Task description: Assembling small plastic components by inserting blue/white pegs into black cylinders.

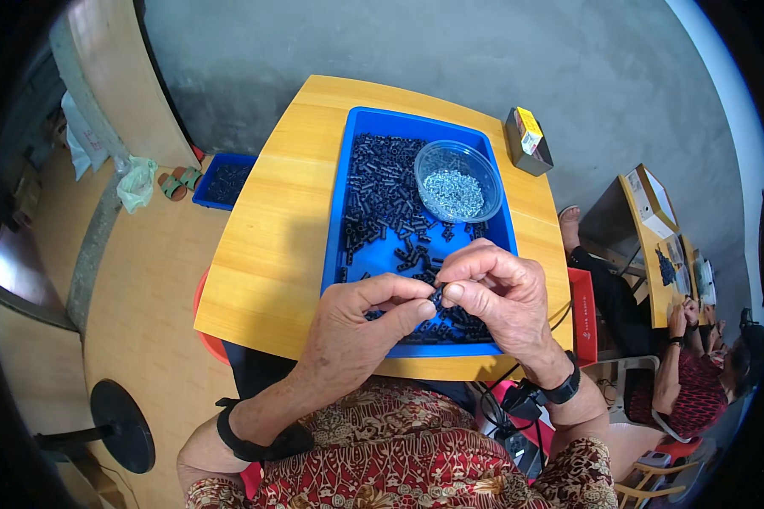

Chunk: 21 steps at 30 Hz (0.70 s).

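My left hand (pixel 363 321) and my right hand (pixel 502 299) meet above the near half of a blue tray (pixel 338 222). Between their fingertips is a small black plastic part (pixel 437 296), pinched from both sides and mostly covered by the fingers. Many matching short black parts (pixel 373 182) lie heaped in the tray, thickest along its far left. A round clear tub (pixel 424 188) stands in the tray's far right, holding small shiny metal pieces (pixel 452 193) too tiny to name.
The tray rests on a yellow wooden table (pixel 267 204). A dark box with a yellow packet (pixel 528 140) sits at its far right corner. Red crates (pixel 582 316) and a blue bin (pixel 223 180) flank the table. Another person (pixel 688 382) works at a table on the right.
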Each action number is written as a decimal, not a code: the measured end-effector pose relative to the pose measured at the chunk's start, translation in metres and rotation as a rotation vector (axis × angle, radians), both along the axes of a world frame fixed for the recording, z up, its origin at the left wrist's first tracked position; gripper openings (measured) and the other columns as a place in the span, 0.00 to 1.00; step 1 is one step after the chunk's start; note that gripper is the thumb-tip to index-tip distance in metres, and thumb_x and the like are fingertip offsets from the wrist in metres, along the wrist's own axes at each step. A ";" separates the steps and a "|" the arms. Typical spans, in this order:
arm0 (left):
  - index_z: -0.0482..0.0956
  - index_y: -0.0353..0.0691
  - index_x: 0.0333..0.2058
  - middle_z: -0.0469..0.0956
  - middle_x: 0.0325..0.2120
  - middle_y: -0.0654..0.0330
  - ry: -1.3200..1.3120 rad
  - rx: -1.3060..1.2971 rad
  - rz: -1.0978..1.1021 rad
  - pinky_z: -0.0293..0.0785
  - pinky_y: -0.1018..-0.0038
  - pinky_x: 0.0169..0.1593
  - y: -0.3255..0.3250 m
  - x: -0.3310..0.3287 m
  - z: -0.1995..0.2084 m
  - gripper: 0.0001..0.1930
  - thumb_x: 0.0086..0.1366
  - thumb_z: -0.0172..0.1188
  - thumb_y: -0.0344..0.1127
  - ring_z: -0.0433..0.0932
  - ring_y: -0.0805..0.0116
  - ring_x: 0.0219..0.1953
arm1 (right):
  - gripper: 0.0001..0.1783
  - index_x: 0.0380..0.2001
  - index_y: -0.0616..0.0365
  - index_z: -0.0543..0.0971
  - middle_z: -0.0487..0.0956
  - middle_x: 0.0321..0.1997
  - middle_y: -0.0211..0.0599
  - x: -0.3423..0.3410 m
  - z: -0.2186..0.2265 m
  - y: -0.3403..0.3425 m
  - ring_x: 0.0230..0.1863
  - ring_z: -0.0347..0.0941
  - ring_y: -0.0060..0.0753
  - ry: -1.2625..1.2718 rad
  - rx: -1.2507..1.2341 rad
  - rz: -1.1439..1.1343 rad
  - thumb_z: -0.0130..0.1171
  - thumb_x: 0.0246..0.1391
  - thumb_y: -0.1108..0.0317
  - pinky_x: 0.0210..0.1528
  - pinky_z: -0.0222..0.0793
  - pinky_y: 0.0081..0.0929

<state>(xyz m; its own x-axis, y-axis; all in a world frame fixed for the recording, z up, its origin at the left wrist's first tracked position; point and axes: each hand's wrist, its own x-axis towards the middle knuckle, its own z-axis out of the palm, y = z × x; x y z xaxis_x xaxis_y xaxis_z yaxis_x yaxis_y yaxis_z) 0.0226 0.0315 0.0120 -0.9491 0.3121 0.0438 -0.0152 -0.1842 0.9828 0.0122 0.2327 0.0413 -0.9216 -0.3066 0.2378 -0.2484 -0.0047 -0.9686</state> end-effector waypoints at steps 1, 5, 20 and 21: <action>0.84 0.34 0.42 0.83 0.28 0.64 0.002 -0.004 -0.004 0.73 0.80 0.36 0.000 0.000 -0.001 0.10 0.63 0.67 0.31 0.76 0.82 0.32 | 0.06 0.39 0.63 0.82 0.79 0.39 0.32 0.000 0.000 0.001 0.36 0.74 0.16 -0.007 0.007 -0.003 0.64 0.58 0.76 0.36 0.70 0.17; 0.84 0.34 0.41 0.84 0.29 0.64 0.005 -0.022 0.005 0.73 0.80 0.36 0.002 -0.001 -0.001 0.10 0.63 0.67 0.31 0.77 0.81 0.32 | 0.06 0.38 0.63 0.83 0.79 0.38 0.31 0.001 0.003 0.002 0.35 0.74 0.16 0.004 0.061 -0.018 0.65 0.58 0.75 0.34 0.70 0.17; 0.82 0.33 0.37 0.83 0.27 0.58 0.194 -0.180 0.170 0.74 0.76 0.35 0.010 0.004 -0.002 0.07 0.62 0.66 0.30 0.79 0.77 0.30 | 0.05 0.34 0.63 0.80 0.82 0.35 0.43 0.010 -0.003 -0.010 0.36 0.79 0.36 0.451 0.434 -0.170 0.65 0.53 0.78 0.38 0.75 0.29; 0.83 0.33 0.37 0.83 0.29 0.62 0.141 -0.180 0.123 0.74 0.78 0.37 0.009 0.005 -0.002 0.07 0.64 0.65 0.30 0.78 0.79 0.32 | 0.05 0.34 0.63 0.80 0.82 0.35 0.43 0.010 -0.005 -0.010 0.36 0.79 0.36 0.451 0.433 -0.169 0.65 0.53 0.78 0.38 0.75 0.29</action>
<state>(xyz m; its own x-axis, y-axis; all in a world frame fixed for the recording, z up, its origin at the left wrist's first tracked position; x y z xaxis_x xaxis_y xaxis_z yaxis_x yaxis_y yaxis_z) 0.0272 0.0404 0.0099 -0.9688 0.2098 0.1323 0.1357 0.0015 0.9908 0.0220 0.2227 0.0362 -0.8044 -0.3205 0.5002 -0.5941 0.4378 -0.6748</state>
